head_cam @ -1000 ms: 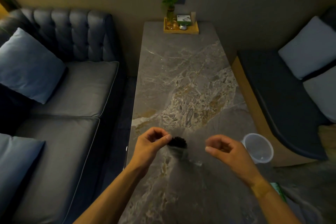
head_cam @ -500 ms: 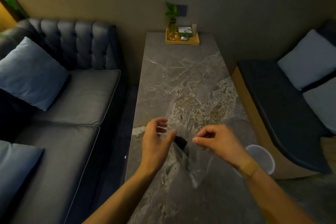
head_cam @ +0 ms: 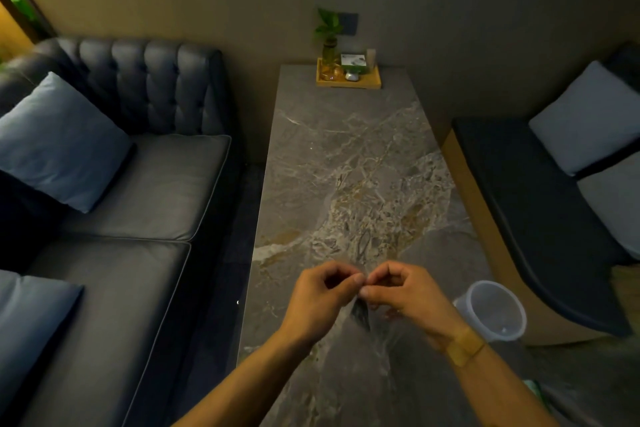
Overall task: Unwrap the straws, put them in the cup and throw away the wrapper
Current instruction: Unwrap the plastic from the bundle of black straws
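both hands pinch the clear wrapper (head_cam: 381, 329) at its top, left hand (head_cam: 317, 302) and right hand (head_cam: 408, 298) fingertips touching, above the near marble table (head_cam: 346, 156). left stands a sofa (head_cam: 121, 191); dark straws (head_cam: 361, 314) hang roughly upright inside; right, a clear cup (head_cam: 493, 310).

Both forearms are bare right up to where they leave the bottom of the view, with no sleeve or cuff showing on either one. The left hand (head_cam: 317, 300) carries no ring, watch or band that can be made out in the dim light. The right hand (head_cam: 405, 295) is likewise bare, but just behind it a tan adhesive bandage (head_cam: 464, 346) lies across the wrist, a short rectangular strip whose edges stand out slightly, set at a slant to the arm.
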`<action>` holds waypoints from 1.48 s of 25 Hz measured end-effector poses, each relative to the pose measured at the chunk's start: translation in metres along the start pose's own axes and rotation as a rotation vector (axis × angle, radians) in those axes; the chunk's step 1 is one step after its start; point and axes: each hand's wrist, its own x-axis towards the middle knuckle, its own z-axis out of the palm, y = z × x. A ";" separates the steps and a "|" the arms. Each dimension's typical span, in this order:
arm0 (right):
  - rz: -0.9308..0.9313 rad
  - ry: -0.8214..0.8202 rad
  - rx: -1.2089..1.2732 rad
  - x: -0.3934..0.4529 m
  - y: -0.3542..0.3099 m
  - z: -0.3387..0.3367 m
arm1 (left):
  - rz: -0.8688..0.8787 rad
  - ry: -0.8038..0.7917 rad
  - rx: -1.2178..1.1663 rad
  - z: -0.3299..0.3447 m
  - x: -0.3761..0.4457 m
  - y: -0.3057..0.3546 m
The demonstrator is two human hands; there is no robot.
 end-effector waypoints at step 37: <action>-0.605 0.250 -0.914 0.022 -0.032 -0.003 | 0.121 -0.006 0.469 0.000 0.004 -0.103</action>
